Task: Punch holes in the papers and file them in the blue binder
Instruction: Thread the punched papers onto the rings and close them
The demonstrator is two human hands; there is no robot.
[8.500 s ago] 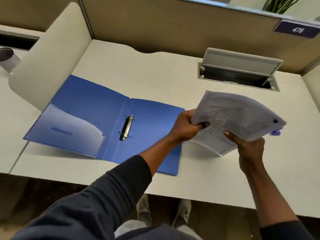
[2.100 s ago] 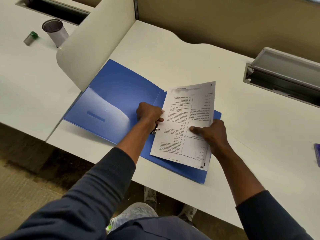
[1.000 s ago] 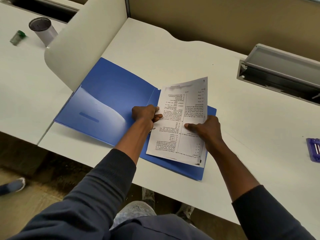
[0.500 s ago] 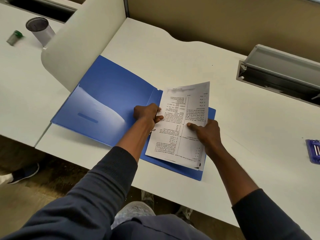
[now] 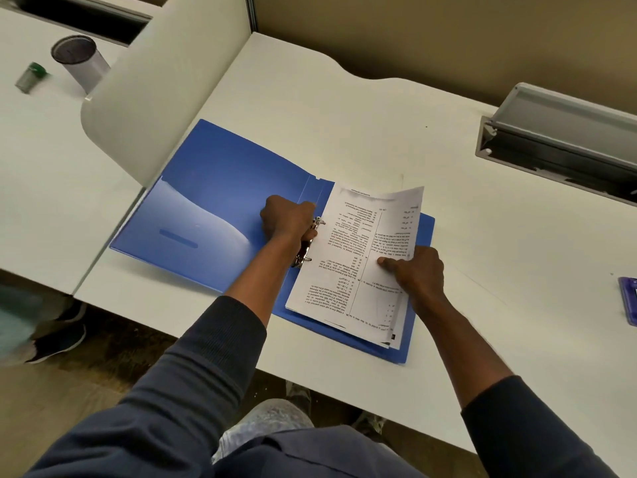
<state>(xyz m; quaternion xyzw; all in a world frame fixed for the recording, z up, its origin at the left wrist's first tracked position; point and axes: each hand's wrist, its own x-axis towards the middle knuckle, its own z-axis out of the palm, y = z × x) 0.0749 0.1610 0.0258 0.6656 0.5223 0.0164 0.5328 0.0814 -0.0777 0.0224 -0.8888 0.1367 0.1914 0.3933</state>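
Leftmost, well away from the blue binder (image 5: 220, 188), a grey cup (image 5: 80, 62) stands on the neighbouring desk beside a small green-capped container (image 5: 30, 75) — their contents cannot be seen. Open flat on the desk (image 5: 344, 108), the binder holds the papers (image 5: 358, 257) on its right half. At its spine, the left hand (image 5: 287, 219) grips the ring mechanism (image 5: 308, 244); the right hand (image 5: 417, 270) presses the papers' right edge, fingers curled — a purple hole punch (image 5: 629, 298) lies far right.

Blue binder (image 5: 220, 201), white papers (image 5: 362, 257) w/ black print, white desk (image 5: 310, 108) — purple punch (image 5: 629, 298).
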